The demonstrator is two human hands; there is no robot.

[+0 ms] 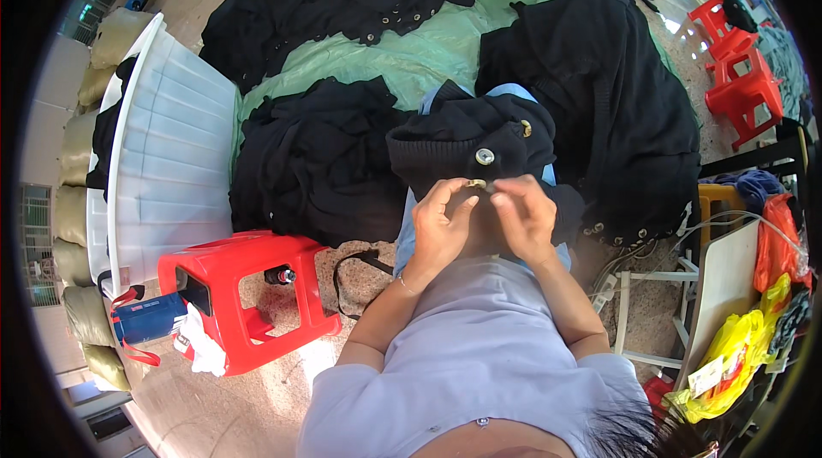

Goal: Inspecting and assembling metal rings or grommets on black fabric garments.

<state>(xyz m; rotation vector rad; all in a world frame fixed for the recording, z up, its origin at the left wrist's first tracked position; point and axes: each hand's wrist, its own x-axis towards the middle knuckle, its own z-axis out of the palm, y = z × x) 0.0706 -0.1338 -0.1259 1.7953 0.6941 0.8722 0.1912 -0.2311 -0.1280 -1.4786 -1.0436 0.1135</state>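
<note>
A black knitted garment (432, 150) with a ribbed edge lies across my lap. On it are a round silver-rimmed button (485, 157) and a gold-coloured button (526, 128). My left hand (443, 223) has its index finger and thumb curled at another gold-coloured button (477, 185), close to the garment's near edge. Just beside it, my right hand (527, 217) brings thumb and index finger together in a pinch. What sits between those right fingertips is too small to make out. Both hands nearly meet at this button.
Piles of black garments (317, 150) with buttons surround my knees on a green sheet (377, 60). To the left stand a white plastic tub (171, 150) and a red stool (248, 252) with a blue box (147, 318). At right are a white board (719, 287), a yellow bag (736, 355) and cables.
</note>
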